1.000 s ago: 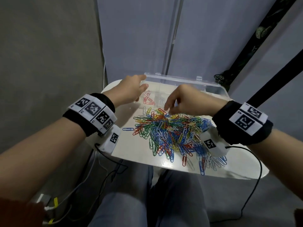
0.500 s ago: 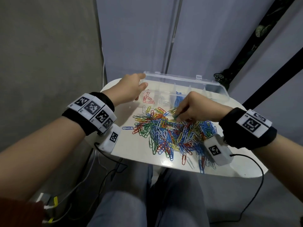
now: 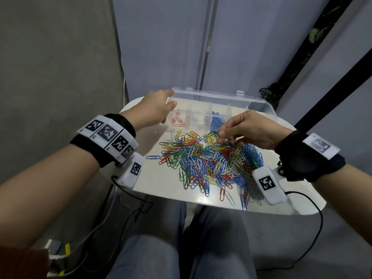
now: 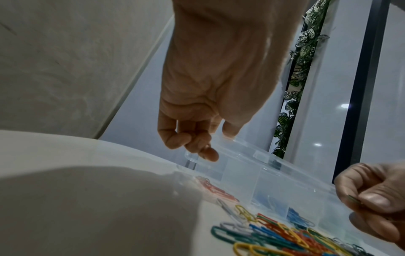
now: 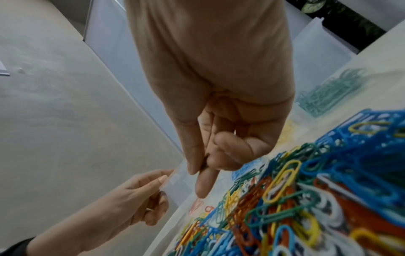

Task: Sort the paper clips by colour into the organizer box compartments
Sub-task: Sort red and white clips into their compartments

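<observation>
Grey wall and pale panels behind; a white table (image 3: pixel 153 178) across the lap carries a mixed clip pile (image 3: pixel 209 158) and, at its far edge, a clear box (image 3: pixel 259 101) with lid back. Change vs. 1.0 s ago: right hand (image 3: pixel 249 129) was low on the near-left part of the pile, then 0.5 s ago dug in further right; now it is raised just above the far side of the pile, nearer the box. Thumb and forefinger are pinched together; the left wrist view shows a thin dark green clip (image 4: pixel 353 201) between them, other fingers loosely curled. Judgement: pick done, transfer to a compartment is next; which compartment can't be read from the pose. Left hand (image 3: pixel 157 109) unchanged over the three frames: at the box's left corner, fingers curled at the rim, thumb at the lid edge, apparently steadying it. Sorted so far, per head view: red clips (image 3: pixel 178 122) in the leftmost compartment, a few white/clear next, blue clips (image 3: pixel 216 122) next; right wrist view shows pale yellow and green clips (image 5: pixel 328 93) further along. Bulk of the pile unsorted. Hidden/unclear: right-end compartments covered by the right hand in head view; partitions hard to trace through clear plastic; held clip near invisible in right wrist view; extent of left-hand contact uncertain; right wrist band blurred.
</observation>
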`<action>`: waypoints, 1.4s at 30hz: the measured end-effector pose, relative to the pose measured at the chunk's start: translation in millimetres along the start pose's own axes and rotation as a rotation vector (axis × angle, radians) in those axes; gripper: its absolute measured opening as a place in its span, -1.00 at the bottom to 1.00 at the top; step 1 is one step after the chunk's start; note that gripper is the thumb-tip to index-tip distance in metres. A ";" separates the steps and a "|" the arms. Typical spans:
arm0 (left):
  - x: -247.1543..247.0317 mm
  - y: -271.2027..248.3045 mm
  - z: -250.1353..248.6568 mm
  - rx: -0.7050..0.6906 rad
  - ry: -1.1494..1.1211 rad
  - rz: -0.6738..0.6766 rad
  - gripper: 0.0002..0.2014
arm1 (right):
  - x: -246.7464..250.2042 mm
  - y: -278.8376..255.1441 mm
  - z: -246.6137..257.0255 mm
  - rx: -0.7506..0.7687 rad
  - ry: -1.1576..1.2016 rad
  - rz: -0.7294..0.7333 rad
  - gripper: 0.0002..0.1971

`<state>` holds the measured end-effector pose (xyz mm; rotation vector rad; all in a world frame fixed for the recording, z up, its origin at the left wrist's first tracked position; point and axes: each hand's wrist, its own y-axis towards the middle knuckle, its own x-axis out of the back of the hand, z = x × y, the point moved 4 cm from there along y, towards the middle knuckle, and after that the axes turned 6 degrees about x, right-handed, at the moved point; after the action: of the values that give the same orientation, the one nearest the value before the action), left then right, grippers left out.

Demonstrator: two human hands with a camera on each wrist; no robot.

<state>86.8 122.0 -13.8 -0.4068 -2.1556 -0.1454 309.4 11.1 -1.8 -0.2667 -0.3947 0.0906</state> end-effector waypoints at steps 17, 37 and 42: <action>0.6 -1.3 -1.8 -0.005 -0.003 0.005 -0.52 | -19.4 9.6 21.9 0.278 -0.601 0.004 -0.89; 0.5 -1.7 -2.2 -0.008 -0.004 0.009 -0.51 | -37.8 20.8 20.2 0.304 -0.926 -0.040 -0.92; 0.2 -0.3 -0.6 0.000 -0.007 0.017 -0.51 | 8.4 -3.3 34.8 0.268 -0.517 -0.157 -0.93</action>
<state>87.0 121.6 -13.3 -0.4256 -2.1585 -0.1345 303.6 17.4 33.2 0.0597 -0.9074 0.0560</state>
